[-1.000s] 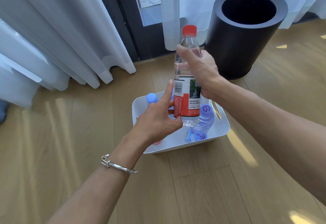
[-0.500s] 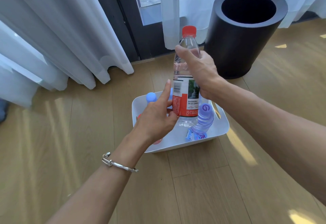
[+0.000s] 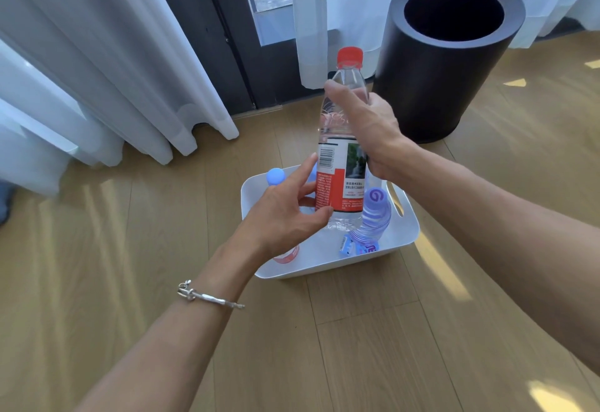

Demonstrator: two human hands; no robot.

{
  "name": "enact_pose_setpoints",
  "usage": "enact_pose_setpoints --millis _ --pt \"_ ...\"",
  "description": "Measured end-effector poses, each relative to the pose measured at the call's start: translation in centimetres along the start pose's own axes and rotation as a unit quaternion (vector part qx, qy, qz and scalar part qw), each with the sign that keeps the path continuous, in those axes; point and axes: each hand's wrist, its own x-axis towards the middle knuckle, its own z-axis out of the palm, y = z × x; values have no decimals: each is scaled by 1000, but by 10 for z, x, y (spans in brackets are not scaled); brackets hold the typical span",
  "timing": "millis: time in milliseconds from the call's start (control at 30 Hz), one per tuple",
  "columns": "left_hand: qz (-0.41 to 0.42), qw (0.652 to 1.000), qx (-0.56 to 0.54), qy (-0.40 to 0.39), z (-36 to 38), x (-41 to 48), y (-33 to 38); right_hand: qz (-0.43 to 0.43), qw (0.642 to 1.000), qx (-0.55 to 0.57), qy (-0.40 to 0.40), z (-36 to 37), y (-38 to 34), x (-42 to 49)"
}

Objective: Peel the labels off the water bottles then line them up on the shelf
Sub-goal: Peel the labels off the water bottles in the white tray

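My right hand (image 3: 367,122) grips the upper body of a clear water bottle (image 3: 341,138) with a red cap, held upright above a white bin (image 3: 328,265). Its red and white label (image 3: 339,181) with a barcode and a photo wraps the lower half. My left hand (image 3: 285,213) touches the label's left edge, thumb at the label's bottom corner and forefinger along its side. Inside the bin lie a ribbed bottle with a purple label (image 3: 373,216), a blue-capped bottle (image 3: 276,176) and a pink-labelled bottle (image 3: 285,254), partly hidden by my left hand.
A tall black cylindrical waste bin (image 3: 431,80) stands open-topped behind and right of the white bin. White curtains (image 3: 97,70) and a dark door frame (image 3: 227,54) line the back. Wooden floor (image 3: 357,346) spreads around. No shelf is in view.
My left hand has slid slightly up the label's left edge, with the thumb moving onto its lower corner. The bottle stays held upright in my right hand.
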Motion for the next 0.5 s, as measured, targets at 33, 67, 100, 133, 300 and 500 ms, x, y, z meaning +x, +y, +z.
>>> enact_pose_setpoints --millis 33,67,100,133,300,500 --pt "5 1000 6 8 1 0 0 -1 1000 -2 -1 0 1 0" --pt "8 1000 17 20 2 -1 -1 0 1000 -2 -2 1 1 1" --pt "9 999 37 31 4 -1 -3 1 1000 0 0 1 2 1" --pt "7 997 62 38 4 -1 -4 4 1000 3 2 2 2 2" --pt "51 969 237 43 8 1 -14 19 1000 22 3 0 8 7" --pt "167 917 335 139 20 6 -22 42 998 53 3 -1 12 12"
